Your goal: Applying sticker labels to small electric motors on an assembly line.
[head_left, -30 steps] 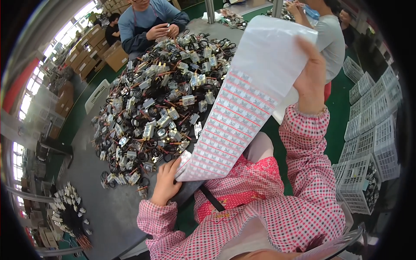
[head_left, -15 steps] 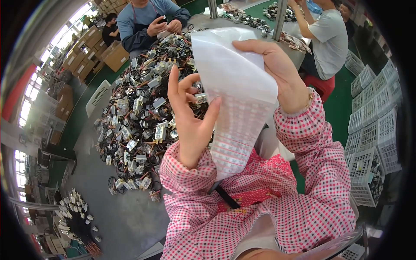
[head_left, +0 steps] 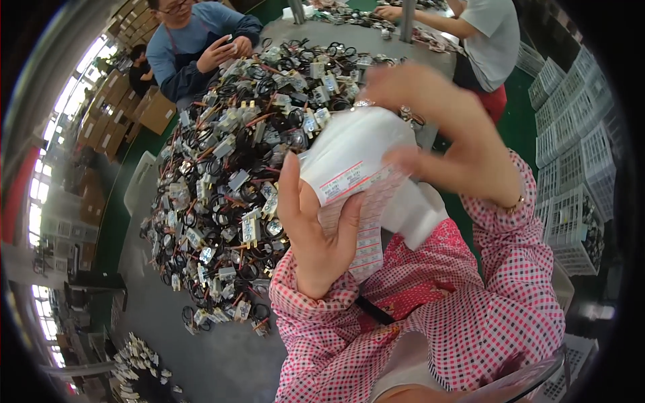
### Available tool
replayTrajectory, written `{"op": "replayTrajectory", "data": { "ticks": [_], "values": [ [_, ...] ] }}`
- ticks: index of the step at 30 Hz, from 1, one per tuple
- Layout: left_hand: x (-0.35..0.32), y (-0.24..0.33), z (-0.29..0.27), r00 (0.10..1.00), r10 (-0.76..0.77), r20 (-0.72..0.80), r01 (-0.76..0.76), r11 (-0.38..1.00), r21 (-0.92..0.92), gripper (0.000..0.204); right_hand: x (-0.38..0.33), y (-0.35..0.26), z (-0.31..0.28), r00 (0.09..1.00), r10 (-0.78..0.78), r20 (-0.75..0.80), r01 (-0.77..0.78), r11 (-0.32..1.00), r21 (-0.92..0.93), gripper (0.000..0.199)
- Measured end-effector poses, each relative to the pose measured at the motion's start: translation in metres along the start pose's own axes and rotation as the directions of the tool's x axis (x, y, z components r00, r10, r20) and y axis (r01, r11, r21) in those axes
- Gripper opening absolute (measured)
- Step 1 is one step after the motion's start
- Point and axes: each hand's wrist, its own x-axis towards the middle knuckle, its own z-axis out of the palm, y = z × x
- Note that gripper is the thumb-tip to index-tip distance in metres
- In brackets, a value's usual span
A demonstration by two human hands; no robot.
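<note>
Both hands meet in front of the person's chest on a white sheet of small printed labels with red-striped edges (head_left: 356,181), which is lifted clear of the grey worktable (head_left: 201,349), up near the face. The left hand (head_left: 316,235) grips the sheet from below: its palm faces up and inward, the thumb stands upright along the left edge, and the fingers (head_left: 349,225) curl round the lower part where the rows of labels hang down. That hold appears to keep the sheet steady and turned toward the eyes. The right hand (head_left: 437,134) comes over the top, blurred; its fingers seem bent down against the upper, folded part of the sheet, though whether they pinch it or only press on it cannot be told. Both forearms, in pink-and-white checked sleeves (head_left: 497,289), rise steeply from the lower edge with elbows bent.

Beyond the hands, a large heap of black cables with small white and metal parts (head_left: 228,181) covers the table. Across it a person in a blue top (head_left: 195,47) handles something small, and another in a grey shirt (head_left: 490,33) works at the far right. White slatted plastic crates (head_left: 571,168) stand stacked at the right side.
</note>
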Motion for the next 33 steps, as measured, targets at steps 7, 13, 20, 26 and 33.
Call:
{"op": "replayTrajectory", "data": {
  "ticks": [7, 13, 20, 26, 33],
  "values": [
    [0.004, -0.001, 0.011, 0.994, 0.105, 0.012, -0.106, 0.992, 0.066, 0.06, -0.018, -0.009, 0.009, 0.976, 0.136, 0.173, -0.162, 0.976, 0.149, 0.015],
    [0.015, 0.003, 0.013, 0.977, 0.16, -0.14, -0.157, 0.987, 0.032, 0.029, -0.025, -0.008, 0.017, 0.989, 0.103, 0.104, -0.122, 0.971, 0.206, 0.014],
    [0.004, -0.005, 0.012, 0.99, 0.061, -0.126, -0.076, 0.991, -0.111, 0.017, -0.026, -0.008, 0.023, 0.996, -0.004, 0.086, -0.007, 0.992, 0.13, 0.014],
    [0.003, -0.004, 0.015, 0.986, 0.004, -0.169, -0.029, 0.988, -0.151, 0.013, -0.027, -0.013, 0.027, 0.996, -0.084, 0.004, 0.084, 0.996, -0.034, 0.016],
    [0.0, 0.0, 0.019, 0.968, -0.161, -0.193, 0.071, 0.912, -0.404, 0.01, -0.029, -0.016, 0.033, 0.985, -0.149, -0.088, 0.137, 0.982, -0.134, 0.02]
  ]
}}
